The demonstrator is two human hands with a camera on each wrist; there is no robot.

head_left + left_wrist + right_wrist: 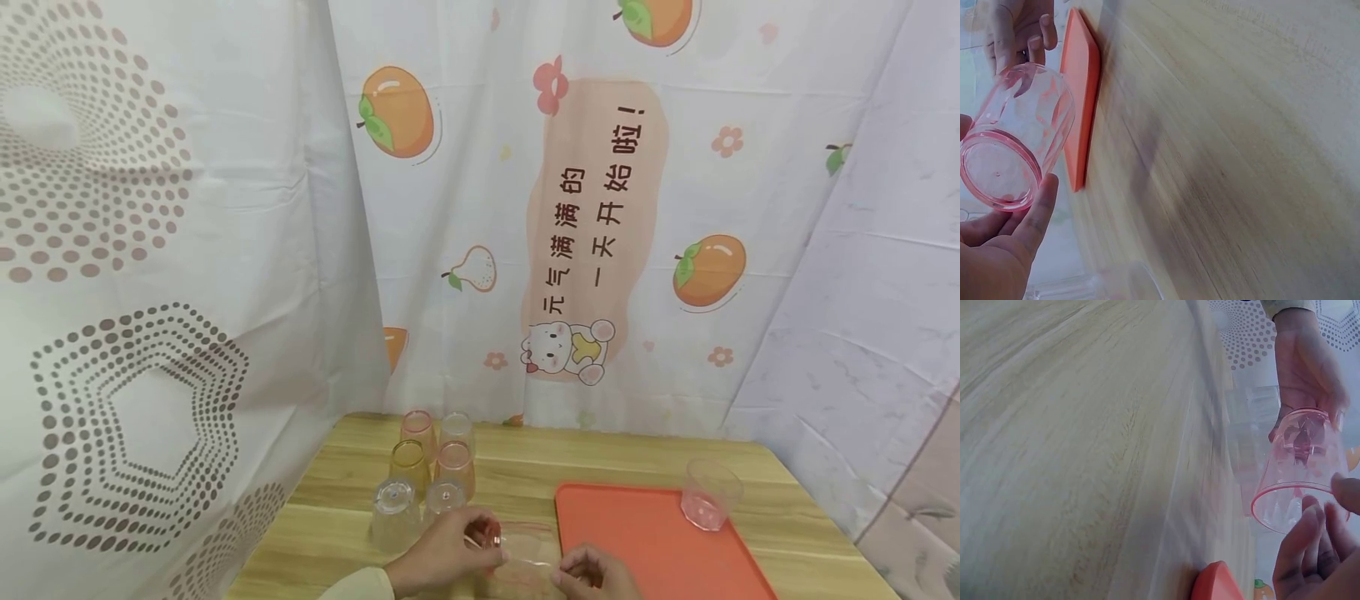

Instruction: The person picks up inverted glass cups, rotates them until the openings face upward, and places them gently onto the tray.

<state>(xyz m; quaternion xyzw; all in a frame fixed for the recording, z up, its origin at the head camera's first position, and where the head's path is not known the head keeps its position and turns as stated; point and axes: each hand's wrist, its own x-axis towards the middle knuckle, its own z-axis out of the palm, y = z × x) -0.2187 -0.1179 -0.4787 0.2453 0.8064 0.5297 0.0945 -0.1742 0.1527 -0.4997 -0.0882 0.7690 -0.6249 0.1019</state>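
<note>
A pink-tinted clear tumbler (528, 550) lies sideways in the air between both hands, above the table. My left hand (442, 550) grips it round its thick base, with fingers under and beside the bottom edge in the left wrist view. At the open end, my right hand (600, 577) pinches the rim (1294, 485) between thumb and fingers. Close beyond the left hand stand several tumblers, among them a clear one (395, 517), an amber one (409, 468) and a pink one (455, 471).
An orange-red tray (637, 533) lies on the wooden table (517, 450) to the right. At its far right corner stands another transparent tumbler (708, 496). Printed curtains (480, 200) hang behind the table and along its sides.
</note>
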